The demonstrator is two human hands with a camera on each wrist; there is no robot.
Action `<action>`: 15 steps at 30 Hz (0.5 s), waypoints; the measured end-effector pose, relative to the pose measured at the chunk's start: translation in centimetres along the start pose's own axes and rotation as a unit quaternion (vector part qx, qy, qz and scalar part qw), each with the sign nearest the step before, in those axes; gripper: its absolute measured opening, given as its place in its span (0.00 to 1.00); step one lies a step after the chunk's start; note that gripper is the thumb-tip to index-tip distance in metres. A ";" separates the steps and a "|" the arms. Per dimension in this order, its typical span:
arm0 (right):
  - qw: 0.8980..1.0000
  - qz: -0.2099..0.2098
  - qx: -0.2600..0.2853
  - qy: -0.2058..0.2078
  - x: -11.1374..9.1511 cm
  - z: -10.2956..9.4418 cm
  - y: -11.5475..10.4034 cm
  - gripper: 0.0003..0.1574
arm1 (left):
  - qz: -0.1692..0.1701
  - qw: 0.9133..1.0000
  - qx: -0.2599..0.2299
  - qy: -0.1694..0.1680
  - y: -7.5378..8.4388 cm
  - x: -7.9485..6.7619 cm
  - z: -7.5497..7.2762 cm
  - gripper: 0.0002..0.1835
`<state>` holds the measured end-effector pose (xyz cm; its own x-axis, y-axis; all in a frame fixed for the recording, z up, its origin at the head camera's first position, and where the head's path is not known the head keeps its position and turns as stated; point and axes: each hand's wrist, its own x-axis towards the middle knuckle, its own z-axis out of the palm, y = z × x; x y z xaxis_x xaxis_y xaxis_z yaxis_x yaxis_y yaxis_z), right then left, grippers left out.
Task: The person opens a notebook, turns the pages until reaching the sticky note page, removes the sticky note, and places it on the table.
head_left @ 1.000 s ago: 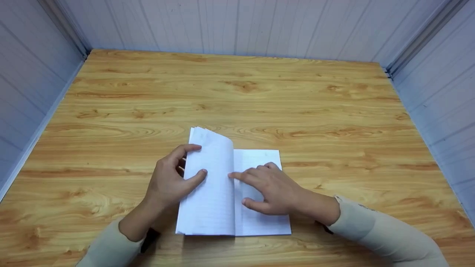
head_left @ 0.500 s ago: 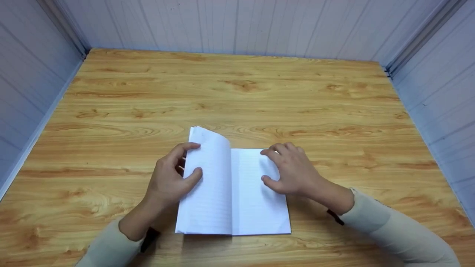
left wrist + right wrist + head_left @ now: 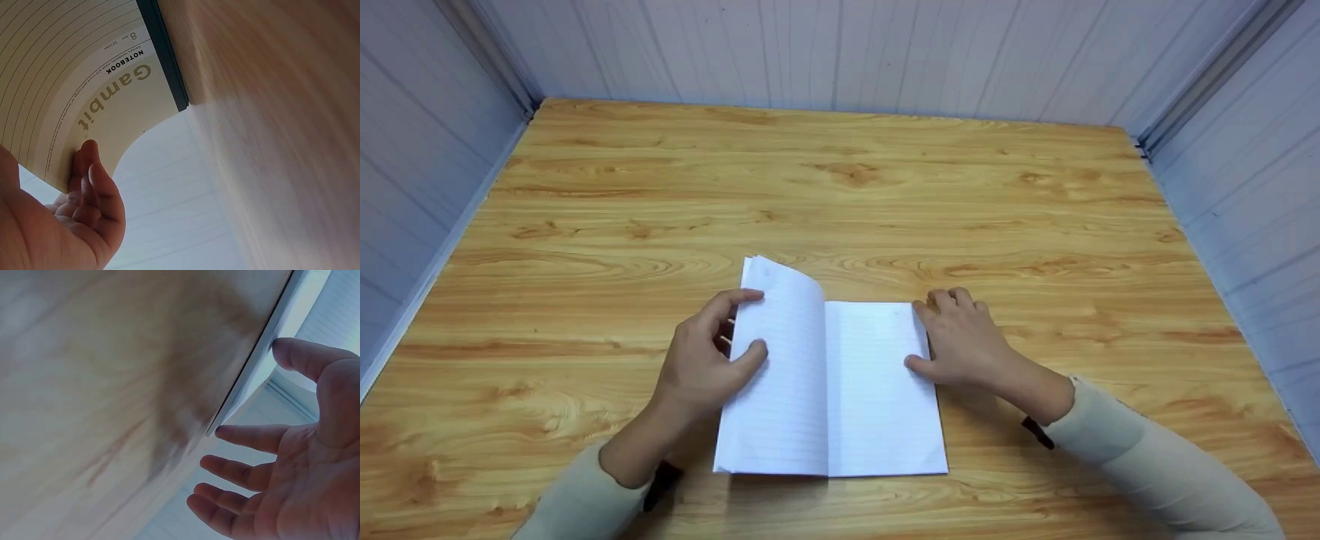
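A lined notebook (image 3: 881, 420) lies spread on the wooden table, its left half lifted and its leaves bowing near the fold. My left hand (image 3: 701, 367) grips that lifted half, thumb on the page and fingers behind. In the left wrist view, the pale cover (image 3: 118, 84) with "Gambit" lettering and a dark spine shows, my fingers (image 3: 90, 185) against it. My right hand (image 3: 966, 341) is at the right page's outer edge. In the right wrist view, its thumb and index finger (image 3: 253, 437) touch the notebook's edge (image 3: 250, 377); the other fingers extend apart from it.
The wood-grained table (image 3: 855, 195) stretches beyond the notebook to a white panelled back wall (image 3: 840, 56). Panelled walls stand on the left (image 3: 412, 180) and right (image 3: 1252, 195). Light sleeves (image 3: 1155, 465) cover both forearms.
My right hand has moved from the notebook's fold rightward across the page to its outer edge. The lifted leaves have shifted slightly left at the fold. My left hand keeps nearly the same grip.
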<state>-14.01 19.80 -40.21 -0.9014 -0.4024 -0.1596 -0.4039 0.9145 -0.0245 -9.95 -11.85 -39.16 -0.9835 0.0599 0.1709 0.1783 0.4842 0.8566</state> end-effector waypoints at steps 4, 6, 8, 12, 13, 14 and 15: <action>1.000 0.000 0.013 -0.006 0.0 0.3 0.1 0.51 | -0.003 1.000 0.001 -0.002 0.0 0.0 0.0 0.26; 1.000 -0.002 0.018 -0.007 0.0 0.3 0.0 0.51 | -0.004 1.000 0.002 -0.002 0.0 0.0 0.0 0.26; 1.000 -0.004 0.023 -0.007 0.0 0.4 0.0 0.51 | -0.004 1.000 0.001 -0.002 0.0 0.0 0.0 0.26; 1.000 -0.007 0.029 -0.003 -0.2 0.5 -0.1 0.50 | -0.001 1.000 0.002 -0.001 0.0 0.0 0.0 0.26; 0.999 -0.008 0.032 -0.002 -0.2 0.5 -0.1 0.50 | 0.000 1.000 0.001 0.000 0.0 0.0 0.0 0.26; 0.999 -0.009 0.035 0.000 -0.2 0.5 -0.1 0.49 | 0.000 1.000 0.000 0.000 0.0 0.0 0.0 0.26; 0.999 -0.011 0.037 0.002 -0.2 0.4 -0.1 0.49 | 0.001 1.000 -0.001 0.000 0.0 0.0 0.0 0.26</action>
<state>-13.73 19.76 -40.61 -0.8934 -0.4216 -0.1552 -0.4103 0.9064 -0.1005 -9.94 -11.88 -39.19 -0.9832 0.0607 0.1720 0.1797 0.4830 0.8570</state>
